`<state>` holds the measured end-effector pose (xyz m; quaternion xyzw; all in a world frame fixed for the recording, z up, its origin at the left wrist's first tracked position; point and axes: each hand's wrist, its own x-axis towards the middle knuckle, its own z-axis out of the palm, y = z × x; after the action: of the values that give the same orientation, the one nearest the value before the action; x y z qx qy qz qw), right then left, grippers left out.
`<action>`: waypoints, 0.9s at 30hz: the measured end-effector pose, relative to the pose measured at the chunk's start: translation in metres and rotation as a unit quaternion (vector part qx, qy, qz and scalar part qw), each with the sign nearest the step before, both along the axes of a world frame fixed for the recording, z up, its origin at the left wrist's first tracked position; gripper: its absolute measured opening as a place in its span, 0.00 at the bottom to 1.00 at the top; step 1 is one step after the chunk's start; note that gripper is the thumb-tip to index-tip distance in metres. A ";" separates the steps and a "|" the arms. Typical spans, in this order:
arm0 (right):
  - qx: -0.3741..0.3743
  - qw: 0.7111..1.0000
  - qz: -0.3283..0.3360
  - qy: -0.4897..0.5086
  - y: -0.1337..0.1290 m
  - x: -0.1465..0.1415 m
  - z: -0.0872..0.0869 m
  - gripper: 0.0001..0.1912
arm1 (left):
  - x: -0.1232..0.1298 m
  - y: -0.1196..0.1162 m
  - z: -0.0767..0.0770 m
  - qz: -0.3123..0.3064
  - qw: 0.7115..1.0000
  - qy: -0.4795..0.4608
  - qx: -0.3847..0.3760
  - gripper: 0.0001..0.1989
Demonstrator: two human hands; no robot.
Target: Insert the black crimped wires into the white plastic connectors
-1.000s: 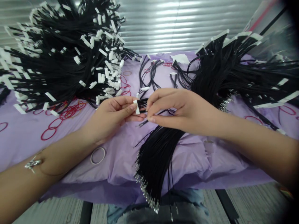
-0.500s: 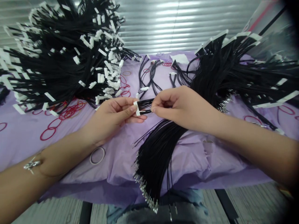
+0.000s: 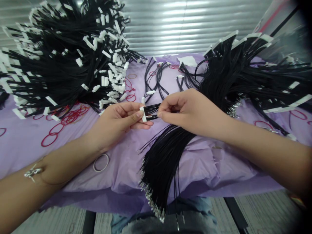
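Observation:
A white connector is pinched between the thumb and fingers of my left hand. Several black wires run from its right side toward my right hand, whose thumb and forefinger are closed on a wire near the connector. Below my right hand, a thick bundle of loose black wires fans down over the table edge, its silvery terminals at the lower left end. The wire tips inside the connector are too small to make out.
A large pile of black cables with white connectors lies at the left. More cables lie at the right. Red rubber bands and a pale ring rest on the purple cloth. Metal shutters stand behind.
Both hands keep nearly the same place and hold. The connector in my left hand has shifted very slightly.

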<state>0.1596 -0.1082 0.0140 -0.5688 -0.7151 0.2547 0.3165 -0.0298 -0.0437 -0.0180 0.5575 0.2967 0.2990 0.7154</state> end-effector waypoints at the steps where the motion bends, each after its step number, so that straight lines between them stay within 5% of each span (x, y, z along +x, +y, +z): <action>1: -0.001 1.000 0.000 -0.002 0.000 0.000 0.000 0.06 | 0.000 0.000 0.000 -0.002 1.000 0.004 0.003 0.10; 27: 0.027 0.997 0.013 -0.068 0.004 -0.005 -0.013 0.07 | 0.002 -0.002 -0.008 0.012 0.999 0.001 -0.046 0.07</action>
<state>0.1541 -0.1038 0.0009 -0.5668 -0.7489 0.1998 0.2794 -0.0279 -0.0458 -0.0257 0.5208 0.3176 0.2931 0.7362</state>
